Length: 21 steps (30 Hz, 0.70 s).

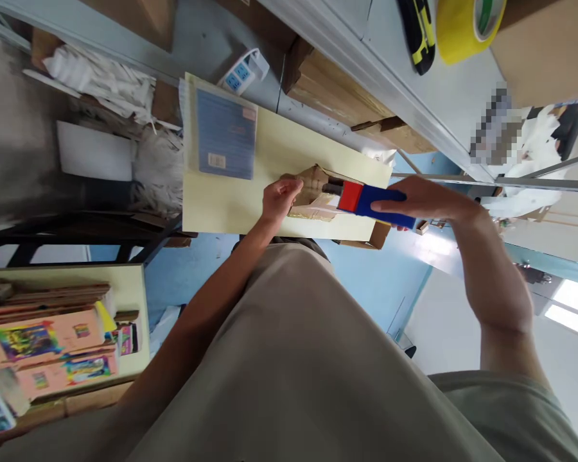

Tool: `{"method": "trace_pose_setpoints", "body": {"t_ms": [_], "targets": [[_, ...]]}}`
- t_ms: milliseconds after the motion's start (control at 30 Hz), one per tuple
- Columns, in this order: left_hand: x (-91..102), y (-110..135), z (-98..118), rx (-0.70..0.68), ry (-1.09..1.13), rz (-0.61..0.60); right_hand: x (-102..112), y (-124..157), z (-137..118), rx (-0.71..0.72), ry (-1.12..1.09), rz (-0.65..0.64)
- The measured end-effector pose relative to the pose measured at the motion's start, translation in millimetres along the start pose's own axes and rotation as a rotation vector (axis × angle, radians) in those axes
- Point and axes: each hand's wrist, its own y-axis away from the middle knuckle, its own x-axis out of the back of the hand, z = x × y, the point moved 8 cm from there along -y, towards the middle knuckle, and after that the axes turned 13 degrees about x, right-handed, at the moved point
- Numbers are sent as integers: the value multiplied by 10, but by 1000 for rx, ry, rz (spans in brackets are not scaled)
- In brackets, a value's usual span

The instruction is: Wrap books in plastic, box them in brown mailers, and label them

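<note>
At frame centre, on the pale yellow desk (279, 147): small cardboard box (313, 192), light, thin-walled, easily crushed; best steadied along its edges. Left hand (279, 197) half-curled at the box's flap, grip unclear. Right hand (421, 200) closed around a rigid blue-and-red tape dispenser (370, 200), held by its body.

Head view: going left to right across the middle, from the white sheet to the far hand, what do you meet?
White sheet, blue book, left hand, red and blue tool, right hand.
</note>
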Motion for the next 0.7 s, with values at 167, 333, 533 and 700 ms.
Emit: {"method": "trace_pose_setpoints", "body": {"t_ms": [167, 333, 533, 700], "targets": [[-160, -264, -227, 89, 75, 18, 358, -492, -56, 68, 246, 126], [-136, -327, -425, 173, 115, 70, 383, -817, 25, 23, 327, 110], [-120, -405, -535, 198, 125, 98, 279, -975, 45, 80, 368, 66], [-193, -474, -628, 215, 67, 79, 278, -1025, 35, 74, 374, 175]]}}
